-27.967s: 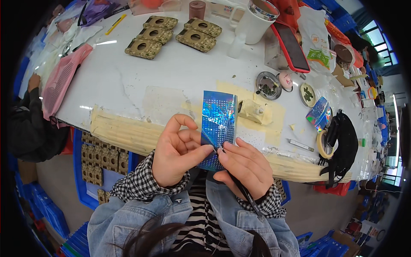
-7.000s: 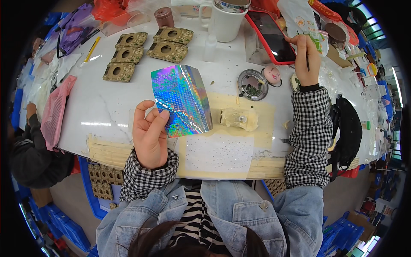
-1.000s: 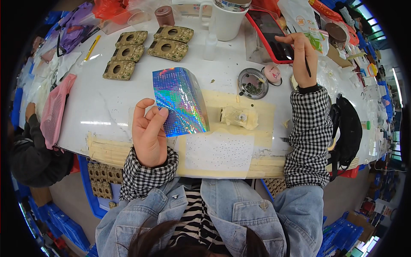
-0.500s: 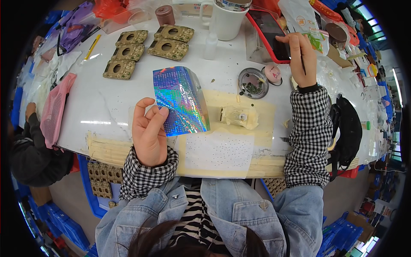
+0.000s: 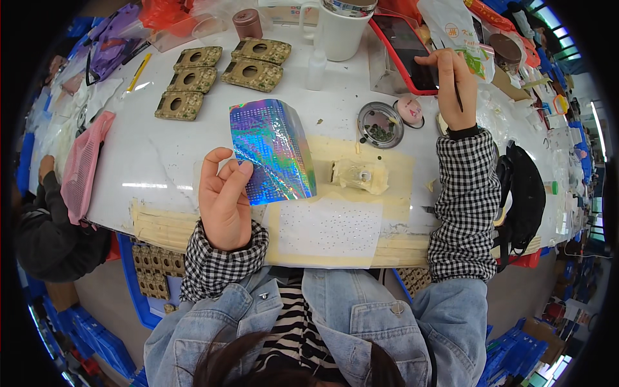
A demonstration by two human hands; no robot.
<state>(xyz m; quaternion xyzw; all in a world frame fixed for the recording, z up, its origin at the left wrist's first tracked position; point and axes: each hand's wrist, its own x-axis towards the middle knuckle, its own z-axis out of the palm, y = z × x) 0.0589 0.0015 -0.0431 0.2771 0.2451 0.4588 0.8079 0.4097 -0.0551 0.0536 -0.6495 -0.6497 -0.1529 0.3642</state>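
Pinched between thumb and fingers, my left hand (image 5: 225, 197) holds a shiny blue holographic sticker sheet (image 5: 272, 151) marked with rows of small dots. The sheet is raised and slightly curved. At the far right, a fingertip of my right hand (image 5: 454, 87) touches or hovers just over the screen of a phone (image 5: 403, 51) in a red case. A thin dark tool (image 5: 458, 100) is tucked in that hand's fingers; its kind is unclear. Between my arms, a clear fixture wrapped in tape (image 5: 361, 177) sits behind a white sheet (image 5: 329, 229) scattered with tiny dots.
Several camouflage-patterned plates (image 5: 187, 77) lie at the back left. A white mug (image 5: 338, 32) and small clear bottle (image 5: 316, 69) stand behind. A round tin (image 5: 380, 124) holds small dark pieces. A pink mesh basket (image 5: 87, 168) is at left, a black bag (image 5: 525, 200) at right.
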